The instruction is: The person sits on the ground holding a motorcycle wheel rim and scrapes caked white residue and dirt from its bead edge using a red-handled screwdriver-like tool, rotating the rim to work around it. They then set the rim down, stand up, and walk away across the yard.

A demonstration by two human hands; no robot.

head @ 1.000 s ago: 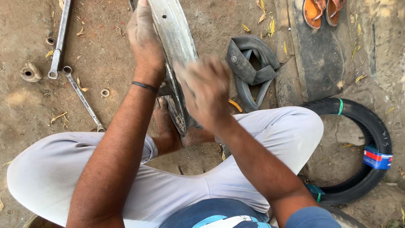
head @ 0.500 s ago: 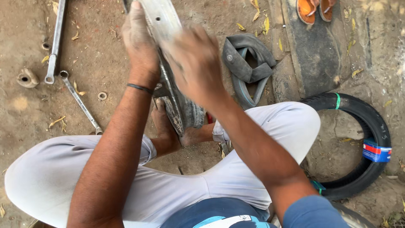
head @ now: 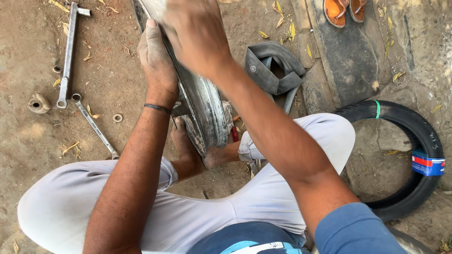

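Observation:
A shiny metal wheel rim [head: 205,113] stands upright on the dirt ground between my feet. My left hand [head: 157,63] grips its left edge, fingers wrapped over the metal, a thin dark band on the wrist. My right hand [head: 195,33] lies flat on the top of the rim's outer face, blurred; whether it holds a cloth or anything else is not visible. My bare foot [head: 188,150] is pressed against the bottom of the rim.
A folded black inner tube [head: 273,70] lies just right of the rim. A black tyre [head: 409,155] rests at right. Two long wrenches [head: 68,51] [head: 94,124], a small socket [head: 37,103] and a washer [head: 117,117] lie at left. Orange sandals [head: 343,10] sit top right.
My right hand has slid upward along the rim, from its lower middle to near its top. The left hand has kept its grip, and the view has shifted slightly.

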